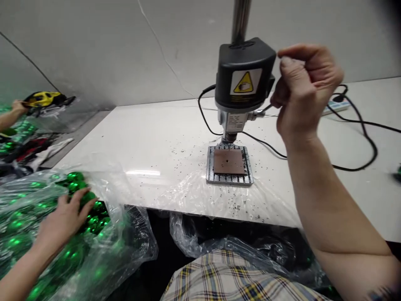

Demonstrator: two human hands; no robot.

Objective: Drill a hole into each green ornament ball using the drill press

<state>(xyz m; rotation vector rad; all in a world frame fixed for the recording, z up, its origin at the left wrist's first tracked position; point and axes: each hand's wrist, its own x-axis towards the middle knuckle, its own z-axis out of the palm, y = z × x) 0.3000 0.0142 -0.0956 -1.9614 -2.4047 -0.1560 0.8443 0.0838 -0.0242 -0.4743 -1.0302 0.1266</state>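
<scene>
My left hand (67, 215) reaches into a clear plastic bag (122, 188) at the lower left. Its fingers are spread over shiny green baubles (75, 186), touching them without a clear grip. My right hand (305, 79) is raised beside the black head of a small bench drill press (242, 62), its fingers curled. A metal feed lever (266, 108) runs from the drill's side into those fingers, and its far end is hidden. Below the chuck (230, 137), a brown square board (228, 162) with a small dark hole lies on the slotted metal base (210, 175).
Dark shavings dot the white table (125, 138) around the base. A power strip (340, 106) and black cables (372, 146) lie at the right. Clear plastic sheeting (188, 238) hangs off the front edge. At far left, another person's hand (19, 108) touches a yellow-and-black item (46, 99).
</scene>
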